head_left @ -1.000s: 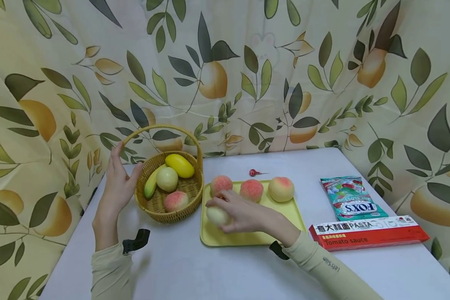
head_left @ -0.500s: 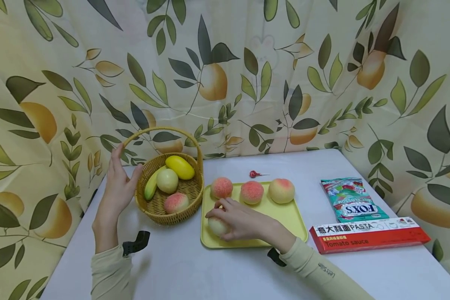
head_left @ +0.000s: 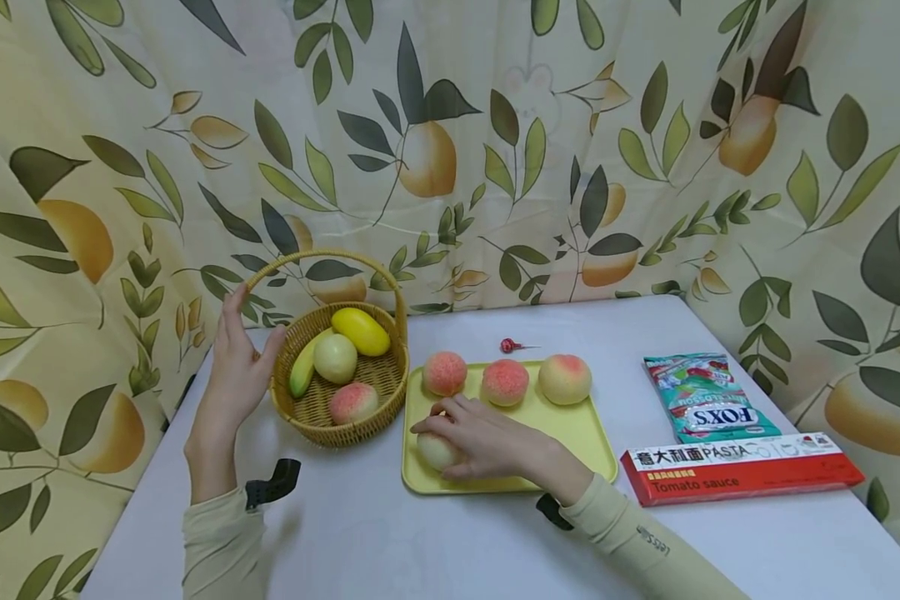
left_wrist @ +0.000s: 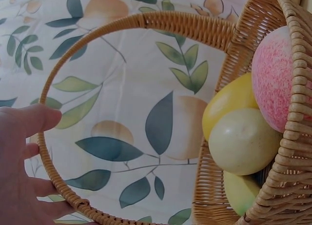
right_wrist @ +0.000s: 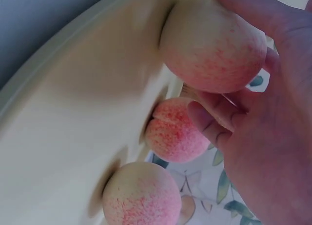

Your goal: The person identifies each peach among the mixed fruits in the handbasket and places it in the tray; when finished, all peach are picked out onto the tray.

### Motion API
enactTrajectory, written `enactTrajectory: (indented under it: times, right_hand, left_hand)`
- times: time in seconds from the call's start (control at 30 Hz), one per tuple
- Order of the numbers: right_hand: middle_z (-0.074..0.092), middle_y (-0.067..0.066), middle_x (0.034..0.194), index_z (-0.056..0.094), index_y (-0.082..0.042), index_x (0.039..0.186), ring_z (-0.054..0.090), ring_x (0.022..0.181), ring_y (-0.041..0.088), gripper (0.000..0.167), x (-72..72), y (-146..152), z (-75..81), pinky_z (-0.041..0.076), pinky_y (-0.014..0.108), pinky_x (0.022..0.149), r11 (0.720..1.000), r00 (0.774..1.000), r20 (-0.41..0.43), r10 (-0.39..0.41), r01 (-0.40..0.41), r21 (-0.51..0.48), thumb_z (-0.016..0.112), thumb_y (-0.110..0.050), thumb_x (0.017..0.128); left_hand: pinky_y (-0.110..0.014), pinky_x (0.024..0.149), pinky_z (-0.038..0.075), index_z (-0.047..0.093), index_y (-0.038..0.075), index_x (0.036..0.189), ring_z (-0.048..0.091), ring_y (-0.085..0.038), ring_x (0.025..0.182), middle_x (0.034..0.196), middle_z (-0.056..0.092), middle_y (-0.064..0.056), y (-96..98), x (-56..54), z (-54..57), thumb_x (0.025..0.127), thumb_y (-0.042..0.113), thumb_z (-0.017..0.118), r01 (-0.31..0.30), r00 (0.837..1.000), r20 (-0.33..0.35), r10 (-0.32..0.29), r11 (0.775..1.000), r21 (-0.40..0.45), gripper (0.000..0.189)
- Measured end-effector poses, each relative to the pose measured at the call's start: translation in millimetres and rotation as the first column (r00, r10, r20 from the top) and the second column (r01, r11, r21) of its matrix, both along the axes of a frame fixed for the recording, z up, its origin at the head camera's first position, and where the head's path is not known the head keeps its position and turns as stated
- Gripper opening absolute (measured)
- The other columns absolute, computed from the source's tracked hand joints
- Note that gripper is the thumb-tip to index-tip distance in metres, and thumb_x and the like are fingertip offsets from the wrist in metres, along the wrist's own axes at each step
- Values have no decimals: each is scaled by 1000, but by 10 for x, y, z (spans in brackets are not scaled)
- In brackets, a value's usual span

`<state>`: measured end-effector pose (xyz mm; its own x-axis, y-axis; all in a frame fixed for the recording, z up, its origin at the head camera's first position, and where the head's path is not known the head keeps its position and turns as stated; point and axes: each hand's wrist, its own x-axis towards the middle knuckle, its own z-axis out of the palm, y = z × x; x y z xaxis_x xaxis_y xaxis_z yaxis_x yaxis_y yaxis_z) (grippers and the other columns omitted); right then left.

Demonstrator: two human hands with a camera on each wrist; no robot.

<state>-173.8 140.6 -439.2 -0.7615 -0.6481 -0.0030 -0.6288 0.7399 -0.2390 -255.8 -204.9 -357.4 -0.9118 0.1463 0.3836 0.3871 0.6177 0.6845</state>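
The peach (right_wrist: pixel 214 44) looks cream-coloured with a pinkish-red blush; I have it clamped in the right hand (head_left: pixel 487 442), at the near-left corner of the yellow tray (head_left: pixel 573 423). The left hand (head_left: pixel 236 367), fingers extended and thumb apart, is at the handle (left_wrist: pixel 146 20) of the basket (head_left: pixel 337 433). I read FOX'S on the teal bag (head_left: pixel 708 396), PASTA and Tomato sauce on the box (head_left: pixel 742 469), which reaches the right edge of the tabletop (head_left: pixel 390 550).

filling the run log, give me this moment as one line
left hand: at basket handle | right hand: gripping peach | yellow tray: three more peaches farther back | basket: four fruits
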Motion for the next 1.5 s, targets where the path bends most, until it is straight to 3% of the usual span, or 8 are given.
enactTrajectory:
  times: [0.4,0.73,1.03,1.2,1.33,1.5]
  right_hand:
    - [56,-3,137,46,-30,152,51,125,15,71,-9,-3,-26,46,36,101,999,999,20,30,-31,13,77,-45,90]
    - [53,1,145,44,-30,154,49,134,19,65,-63,-56,103,43,44,113,1000,999,41,19,-18,-14,66,-51,96]
    - [56,1,143,48,-25,151,53,131,19,54,-355,-413,433,47,40,112,998,995,-83,56,-59,-25,52,-51,104]
    - [53,2,149,46,-24,153,50,137,21,52,-550,-703,519,44,40,115,996,983,-159,89,-83,44,47,-49,107]
    - [44,6,160,40,-27,157,42,148,26,55,-707,-929,537,37,44,123,991,993,-80,83,-74,109,45,-51,107]
    - [41,8,162,36,-32,159,43,146,30,56,-866,-1164,515,39,45,122,982,996,44,79,-85,168,44,-51,108]
  left_hand:
    - [-75,121,15,1,18,165,12,-47,158,173,6,-17,-2,-9,12,106,35,53,-5,1000,-4,5,1000,0,80]
    - [-75,121,14,2,19,165,11,-46,159,174,6,-15,9,-17,13,106,40,52,-1,1000,-4,1,1000,5,80]
    - [-75,121,13,1,21,165,9,-45,159,174,3,-13,2,-5,11,107,39,51,-7,1000,9,7,1000,8,79]
    - [-75,121,13,1,21,165,9,-44,159,174,5,-13,-7,-2,12,107,39,51,-11,1000,13,11,1000,9,79]
    - [-75,121,13,1,22,165,9,-44,160,174,5,-12,-16,-8,16,106,41,51,-12,1000,15,12,1000,8,79]
    - [-74,122,13,1,23,165,9,-43,160,175,4,-11,-10,-18,9,106,43,51,-13,1000,17,13,1000,4,80]
